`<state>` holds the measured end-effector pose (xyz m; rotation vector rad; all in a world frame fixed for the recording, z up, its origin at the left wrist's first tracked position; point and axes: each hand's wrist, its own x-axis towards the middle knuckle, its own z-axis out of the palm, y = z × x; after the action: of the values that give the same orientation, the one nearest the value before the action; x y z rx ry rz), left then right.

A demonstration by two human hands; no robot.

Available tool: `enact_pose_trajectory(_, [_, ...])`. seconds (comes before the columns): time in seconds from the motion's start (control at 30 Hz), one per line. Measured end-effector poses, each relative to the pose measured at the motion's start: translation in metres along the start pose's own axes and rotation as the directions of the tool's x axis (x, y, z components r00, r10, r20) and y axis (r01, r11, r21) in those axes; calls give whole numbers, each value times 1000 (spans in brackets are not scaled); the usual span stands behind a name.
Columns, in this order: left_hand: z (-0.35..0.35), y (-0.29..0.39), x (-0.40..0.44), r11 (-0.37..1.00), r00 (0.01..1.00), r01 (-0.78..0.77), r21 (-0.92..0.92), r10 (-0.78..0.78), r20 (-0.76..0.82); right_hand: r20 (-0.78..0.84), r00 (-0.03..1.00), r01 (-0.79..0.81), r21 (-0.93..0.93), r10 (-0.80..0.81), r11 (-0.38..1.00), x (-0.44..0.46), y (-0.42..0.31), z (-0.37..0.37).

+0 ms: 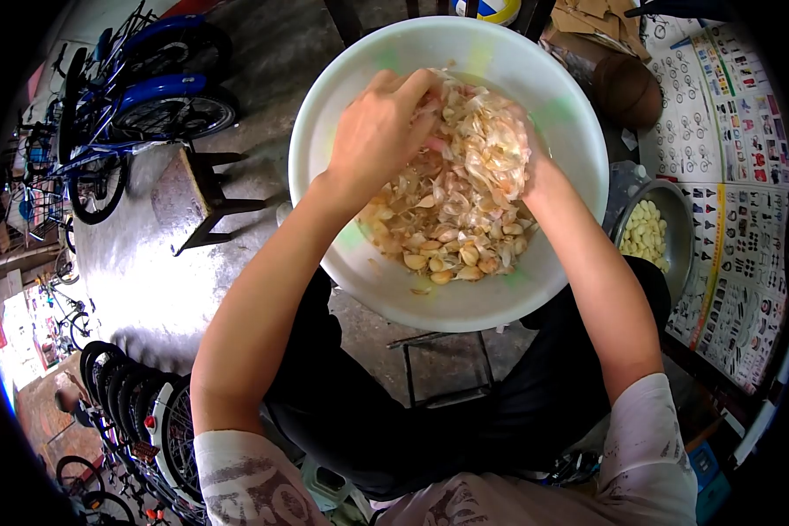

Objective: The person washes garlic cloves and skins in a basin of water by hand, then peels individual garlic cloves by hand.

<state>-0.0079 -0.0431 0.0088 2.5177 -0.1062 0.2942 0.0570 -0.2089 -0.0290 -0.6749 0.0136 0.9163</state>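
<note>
A large white basin sits between my knees, holding garlic cloves and loose papery skins in what looks like water. My left hand reaches in from the left, fingers curled into a wet clump of garlic skins. On the clump's other side, my right hand cups it, with most of its fingers hidden behind the skins. Both hands are over the far half of the basin. Unpeeled cloves lie at the near side, below the clump.
Right of the basin, a metal bowl contains peeled garlic cloves. Printed sheets cover a surface beyond it. A small wooden stool stands to the left, with bicycles behind it. A brown ball-like object is at upper right.
</note>
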Motion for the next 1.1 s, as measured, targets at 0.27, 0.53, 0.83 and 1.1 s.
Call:
enact_pose_trajectory(0.27, [0, -1, 9, 787, 967, 196, -585, -255, -19, 27, 999, -41, 40, 40, 998, -1, -3, 5])
enact_pose_trajectory(0.53, [3, 1, 11, 892, 984, 176, -415, -173, 46, 48, 995, -87, 39, 85, 995, -2, -3, -4])
enact_pose_trajectory(0.83, [-20, -11, 10, 870, 964, 235, -434, -265, -9, 78, 991, -123, 212, 109, 969, 1, 0, -7])
enact_pose_trajectory(1.1, [-29, 12, -23, 892, 863, -149, -426, 328, 384, 184, 976, -165, 273, 117, 948, 10, -7, -27])
